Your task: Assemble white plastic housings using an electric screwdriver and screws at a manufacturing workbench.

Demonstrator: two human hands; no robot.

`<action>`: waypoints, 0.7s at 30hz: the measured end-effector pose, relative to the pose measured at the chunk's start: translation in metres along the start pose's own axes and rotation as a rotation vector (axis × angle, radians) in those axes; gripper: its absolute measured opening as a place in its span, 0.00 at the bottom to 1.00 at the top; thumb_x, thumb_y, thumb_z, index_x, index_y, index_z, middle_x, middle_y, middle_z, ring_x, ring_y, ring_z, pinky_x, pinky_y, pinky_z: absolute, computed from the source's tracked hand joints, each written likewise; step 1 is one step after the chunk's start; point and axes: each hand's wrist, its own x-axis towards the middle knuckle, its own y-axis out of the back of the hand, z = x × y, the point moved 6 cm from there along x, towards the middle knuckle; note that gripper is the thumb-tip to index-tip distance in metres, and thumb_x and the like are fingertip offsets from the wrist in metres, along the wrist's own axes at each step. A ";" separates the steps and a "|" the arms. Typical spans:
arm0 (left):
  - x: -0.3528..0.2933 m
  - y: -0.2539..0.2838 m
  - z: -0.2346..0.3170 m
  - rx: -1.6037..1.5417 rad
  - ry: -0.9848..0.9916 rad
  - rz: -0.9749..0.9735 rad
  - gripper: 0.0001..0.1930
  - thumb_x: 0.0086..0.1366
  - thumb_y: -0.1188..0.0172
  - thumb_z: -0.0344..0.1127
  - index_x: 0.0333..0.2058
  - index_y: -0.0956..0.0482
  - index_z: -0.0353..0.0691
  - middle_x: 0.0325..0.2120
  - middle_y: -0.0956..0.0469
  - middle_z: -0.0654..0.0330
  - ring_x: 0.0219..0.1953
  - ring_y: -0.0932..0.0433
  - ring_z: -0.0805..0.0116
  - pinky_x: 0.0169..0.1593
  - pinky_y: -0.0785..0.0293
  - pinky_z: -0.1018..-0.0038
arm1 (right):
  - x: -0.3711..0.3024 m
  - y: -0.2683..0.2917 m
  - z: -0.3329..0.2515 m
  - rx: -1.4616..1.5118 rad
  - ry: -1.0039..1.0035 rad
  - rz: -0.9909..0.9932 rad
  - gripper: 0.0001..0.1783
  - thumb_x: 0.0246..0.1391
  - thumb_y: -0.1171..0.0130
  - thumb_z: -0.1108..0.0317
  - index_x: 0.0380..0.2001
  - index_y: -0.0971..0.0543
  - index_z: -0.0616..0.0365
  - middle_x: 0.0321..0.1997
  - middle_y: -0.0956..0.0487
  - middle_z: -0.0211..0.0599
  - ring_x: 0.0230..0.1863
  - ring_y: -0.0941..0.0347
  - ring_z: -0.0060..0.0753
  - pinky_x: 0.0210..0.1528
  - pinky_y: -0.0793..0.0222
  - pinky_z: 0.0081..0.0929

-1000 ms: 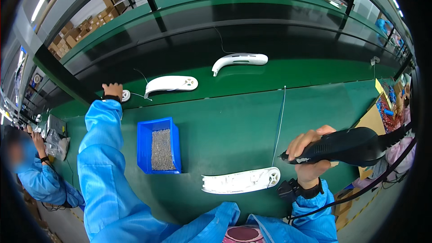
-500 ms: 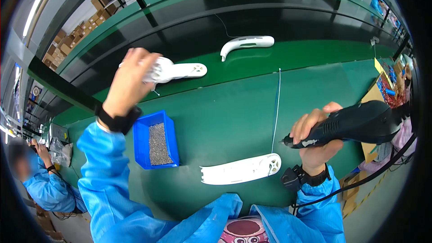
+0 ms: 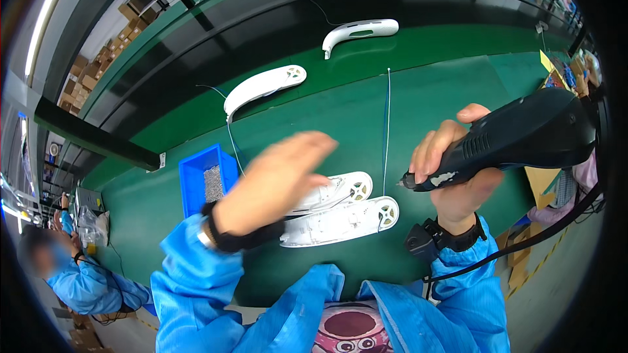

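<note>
My right hand [image 3: 451,163] is wrapped around a black electric screwdriver [image 3: 517,137], its tip pointing left. My left hand [image 3: 278,183], smeared by motion, has its fingers stretched out and thumb apart. It hovers over the left end of a white plastic shell [image 3: 350,186], partly hiding it. Alongside, nearer me, lies another white shell [image 3: 340,223] with ribs inside and a round hub at its right end. Farther off at the left rests a curved white shell [image 3: 265,85] with thin wires at its left end.
A blue bin [image 3: 191,186] of small grey metal pieces, perhaps screws, stands left of my left hand. At the back lies a curved white part with a slot [image 3: 363,29]. A thin cord [image 3: 387,124] crosses the green table [image 3: 314,121]. A co-worker [image 3: 78,274] sits at the far left.
My left hand has come from the far-left shells back toward me. One white shell from there now lies beside the near one. The screwdriver stays in my right hand.
</note>
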 end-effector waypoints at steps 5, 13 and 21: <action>-0.104 0.077 -0.066 0.498 0.642 0.500 0.08 0.54 0.47 0.23 0.35 0.29 0.32 0.26 0.25 0.51 0.28 0.24 0.61 0.35 0.29 0.73 | 0.003 -0.001 0.005 0.000 -0.037 -0.050 0.45 0.40 0.38 0.42 0.48 0.42 0.66 0.18 0.28 0.38 0.16 0.33 0.24 0.20 0.37 0.16; -0.140 0.011 -0.108 0.414 0.715 -0.003 0.07 0.45 0.39 0.28 0.26 0.25 0.36 0.24 0.25 0.54 0.28 0.26 0.54 0.32 0.30 0.65 | 0.001 -0.010 0.019 -0.054 -0.017 -0.196 0.33 0.45 0.39 0.63 0.49 0.41 0.69 0.23 0.28 0.39 0.21 0.32 0.23 0.24 0.36 0.16; -0.141 0.022 -0.095 0.304 0.632 0.221 0.04 0.50 0.44 0.26 0.23 0.29 0.33 0.24 0.27 0.52 0.29 0.27 0.50 0.31 0.32 0.63 | 0.000 -0.004 0.027 -0.082 -0.017 -0.173 0.33 0.44 0.38 0.59 0.47 0.39 0.70 0.34 0.30 0.43 0.19 0.32 0.24 0.19 0.38 0.16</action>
